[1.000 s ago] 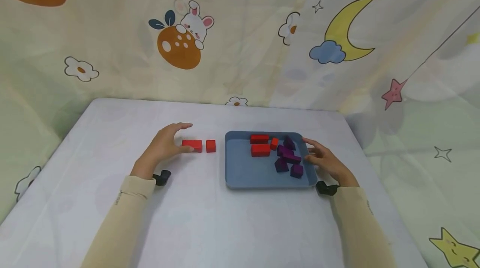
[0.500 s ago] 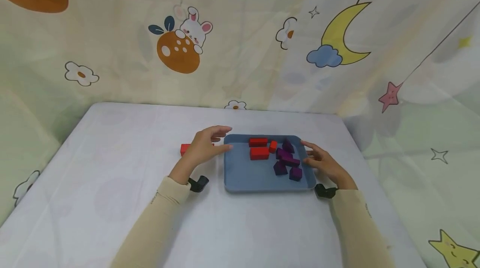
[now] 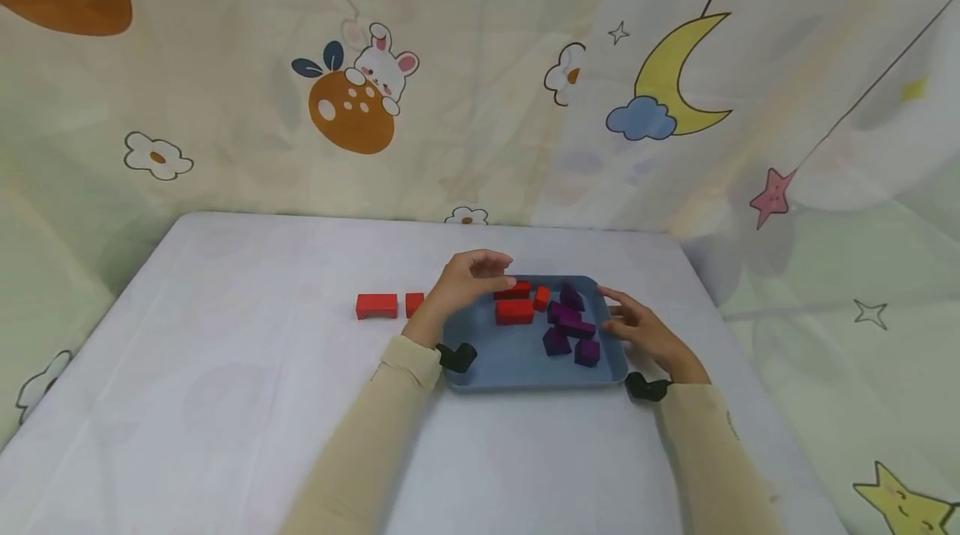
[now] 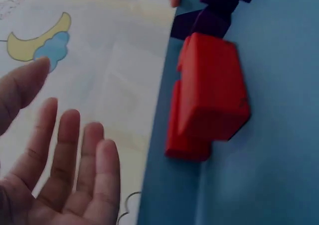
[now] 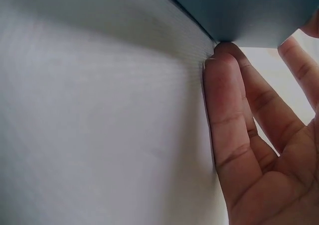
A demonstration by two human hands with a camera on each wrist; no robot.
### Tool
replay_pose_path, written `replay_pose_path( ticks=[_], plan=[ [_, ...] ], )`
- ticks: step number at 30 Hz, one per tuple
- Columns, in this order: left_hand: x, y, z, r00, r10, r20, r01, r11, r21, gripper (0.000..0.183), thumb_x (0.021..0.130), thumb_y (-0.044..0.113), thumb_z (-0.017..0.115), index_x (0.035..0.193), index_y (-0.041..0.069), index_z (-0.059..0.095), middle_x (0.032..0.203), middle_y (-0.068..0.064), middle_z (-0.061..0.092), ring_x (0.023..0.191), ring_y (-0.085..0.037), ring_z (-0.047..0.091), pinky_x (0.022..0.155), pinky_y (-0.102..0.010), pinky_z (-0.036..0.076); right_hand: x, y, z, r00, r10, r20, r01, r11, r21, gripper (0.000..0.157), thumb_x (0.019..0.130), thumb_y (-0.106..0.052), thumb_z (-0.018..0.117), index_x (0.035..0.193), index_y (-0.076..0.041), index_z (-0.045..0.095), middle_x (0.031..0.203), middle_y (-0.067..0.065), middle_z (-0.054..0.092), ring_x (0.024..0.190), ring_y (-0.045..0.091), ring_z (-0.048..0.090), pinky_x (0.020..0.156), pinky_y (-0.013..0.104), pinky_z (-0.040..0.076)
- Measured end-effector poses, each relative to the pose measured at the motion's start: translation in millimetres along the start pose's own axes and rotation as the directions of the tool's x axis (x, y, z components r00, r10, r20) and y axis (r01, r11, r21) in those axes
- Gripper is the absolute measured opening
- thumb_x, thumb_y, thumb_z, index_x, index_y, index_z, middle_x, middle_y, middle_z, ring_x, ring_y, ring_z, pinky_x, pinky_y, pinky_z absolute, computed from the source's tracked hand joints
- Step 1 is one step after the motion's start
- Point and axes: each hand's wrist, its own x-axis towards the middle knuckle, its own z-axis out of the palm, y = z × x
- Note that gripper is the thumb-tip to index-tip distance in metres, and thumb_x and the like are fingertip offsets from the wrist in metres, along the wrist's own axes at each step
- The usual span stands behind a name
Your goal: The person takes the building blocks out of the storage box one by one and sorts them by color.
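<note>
My left hand [image 3: 461, 285] hovers over the upper left part of a blue-grey tray [image 3: 498, 364], fingers spread and holding nothing. The left wrist view shows its bare palm and fingers [image 4: 67, 155] beside the tray. Close to its thumb are a long red block [image 3: 517, 291] and a thicker red block [image 3: 514, 312]; a small red block [image 3: 542, 298] lies right of them. Several purple blocks [image 3: 576, 327] cluster in the tray's right half. At the tray's right side rests my right hand [image 3: 652, 339], its fairly straight fingers [image 5: 227, 95] touching the wall near the tabletop.
Left of the tray, a long red block [image 3: 377, 306] and a red cube [image 3: 415, 303], partly behind the left forearm, lie on the white table [image 3: 225, 385]. A patterned cloth [image 3: 480, 102] hangs behind the table and down its sides.
My left hand has moved right from the red blocks on the table to above the tray. The right hand stays at the tray's right edge. The blocks look unmoved; the head view shifts slightly.
</note>
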Motion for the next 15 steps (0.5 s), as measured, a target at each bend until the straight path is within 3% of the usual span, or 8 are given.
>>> replay_pose_path(
  ticks=[3,6,10,15],
  plan=[
    [2.1,-8.7,8.3,0.997,-0.07,-0.036,0.072,0.997,0.031,0.038,0.085,0.017,0.08,0.12,0.008,0.07,0.121,-0.009,0.068,0.112,-0.02,0.062,0.096,-0.036,0.051,1.3,3.0,1.0,1.0,-0.011,-0.001,0.011,1.0,0.023,0.065,0.101,-0.017,0.06,0.157,-0.012,0.028,0.139,0.029,0.05,0.121,0.03,0.054,0.097,0.037,0.049],
    [2.5,-17.7,13.9,0.991,-0.117,-0.067,0.123,0.988,0.093,0.036,0.081,0.016,0.084,0.115,0.011,0.072,0.117,-0.007,0.07,0.109,-0.02,0.062,0.095,-0.038,0.051,1.8,4.9,1.4,1.0,-0.017,-0.002,0.017,1.0,0.018,0.065,0.101,-0.018,0.061,0.157,-0.014,0.029,0.139,0.028,0.051,0.12,0.028,0.055,0.096,0.033,0.049],
    [2.8,-27.9,18.2,0.987,-0.153,-0.046,0.159,0.967,0.199,0.038,0.077,0.018,0.087,0.113,0.015,0.073,0.115,-0.001,0.069,0.107,-0.02,0.06,0.093,-0.036,0.052,2.8,6.0,1.5,1.0,-0.019,-0.003,0.019,1.0,0.014,0.066,0.1,-0.018,0.061,0.158,-0.015,0.029,0.14,0.028,0.05,0.123,0.035,0.053,0.1,0.044,0.047],
    [3.8,-31.0,20.9,0.99,-0.144,-0.004,0.138,0.943,0.303,0.042,0.074,0.016,0.089,0.112,0.018,0.074,0.112,0.0,0.069,0.103,-0.02,0.06,0.089,-0.036,0.053,3.6,7.2,0.7,1.0,-0.023,0.001,0.023,1.0,0.021,0.066,0.101,-0.017,0.061,0.158,-0.014,0.028,0.141,0.028,0.049,0.126,0.042,0.05,0.102,0.055,0.044]
  ],
)
